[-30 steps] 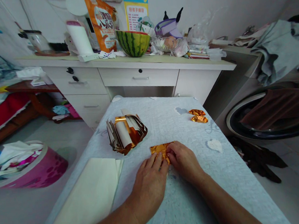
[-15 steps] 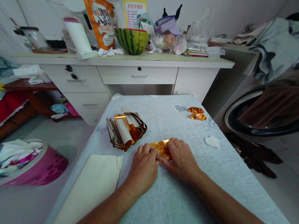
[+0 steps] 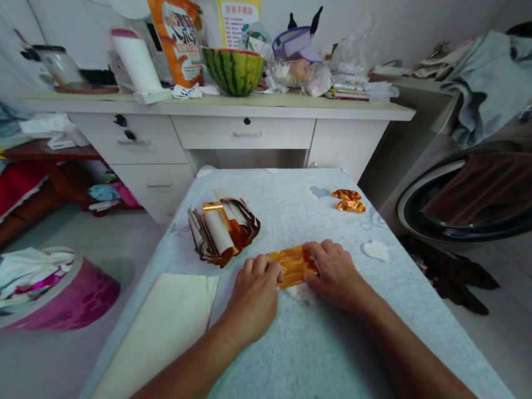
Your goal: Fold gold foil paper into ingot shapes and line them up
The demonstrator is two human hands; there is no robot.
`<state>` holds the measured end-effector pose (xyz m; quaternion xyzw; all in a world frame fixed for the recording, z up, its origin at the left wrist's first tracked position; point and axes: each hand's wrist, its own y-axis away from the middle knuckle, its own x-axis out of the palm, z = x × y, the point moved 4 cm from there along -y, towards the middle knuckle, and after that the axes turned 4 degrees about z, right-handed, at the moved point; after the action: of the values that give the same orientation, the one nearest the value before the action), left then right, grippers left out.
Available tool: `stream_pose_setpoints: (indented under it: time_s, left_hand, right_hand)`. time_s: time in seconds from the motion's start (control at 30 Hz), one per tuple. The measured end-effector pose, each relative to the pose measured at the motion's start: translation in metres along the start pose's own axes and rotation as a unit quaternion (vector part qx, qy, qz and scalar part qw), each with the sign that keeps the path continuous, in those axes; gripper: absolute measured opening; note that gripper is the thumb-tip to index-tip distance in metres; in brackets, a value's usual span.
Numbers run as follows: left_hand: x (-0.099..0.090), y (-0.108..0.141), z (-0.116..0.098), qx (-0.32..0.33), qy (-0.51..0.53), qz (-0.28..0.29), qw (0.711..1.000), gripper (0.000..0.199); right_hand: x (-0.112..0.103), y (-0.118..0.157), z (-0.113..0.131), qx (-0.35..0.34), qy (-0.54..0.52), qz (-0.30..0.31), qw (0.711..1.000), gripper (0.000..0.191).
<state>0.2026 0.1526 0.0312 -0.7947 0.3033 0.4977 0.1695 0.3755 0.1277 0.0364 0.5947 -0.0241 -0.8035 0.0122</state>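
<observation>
A rectangle of shiny gold foil paper (image 3: 293, 266) lies on the cloth-covered table between my two hands. My left hand (image 3: 258, 288) grips its left edge, fingers curled. On the right edge, my right hand (image 3: 332, 274) pinches the foil between thumb and fingers. Beyond my left hand sits a bundle of gold and whitish paper sheets (image 3: 222, 229), curved up at its sides. Two folded gold foil pieces (image 3: 350, 205), shaped like small ingots, rest at the far right of the table.
A folded cream sheet (image 3: 165, 328) lies along the table's left side. Behind stands a white desk (image 3: 250, 135) carrying a cut watermelon (image 3: 235, 71), an orange snack bag (image 3: 178, 38) and clutter. A pink bin (image 3: 82, 292) is on the floor left; a washing machine (image 3: 435, 202) stands right.
My right hand has shifted slightly right along the foil, so more of it shows, flatter, between my hands. My left hand stays nearly in place.
</observation>
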Motion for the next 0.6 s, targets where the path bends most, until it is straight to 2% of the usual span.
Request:
stream_pose_setpoints:
  time_s: [0.17, 0.3, 0.43, 0.53, 0.6]
  left_hand:
    - [-0.002, 0.000, -0.002, -0.002, 0.002, 0.007, 1.000, 0.023]
    - [-0.005, 0.001, -0.005, -0.007, 0.009, 0.011, 1.000, 0.025]
    - [-0.007, 0.001, -0.007, -0.017, 0.011, 0.009, 1.000, 0.025]
    - [-0.008, 0.001, -0.008, -0.023, 0.004, 0.010, 1.000, 0.019]
    - [-0.008, 0.001, -0.008, -0.024, 0.002, 0.007, 1.000, 0.018]
  right_hand:
    - [-0.001, -0.003, -0.017, -0.007, -0.020, 0.018, 1.000, 0.055]
    - [-0.006, -0.003, -0.020, -0.038, -0.069, -0.007, 0.997, 0.051]
    - [-0.014, 0.001, -0.006, -0.095, -0.107, -0.031, 0.989, 0.034]
    - [-0.013, 0.005, 0.008, -0.156, -0.112, 0.012, 0.981, 0.029]
    - [-0.010, 0.006, 0.012, -0.170, -0.108, 0.032, 0.979, 0.029]
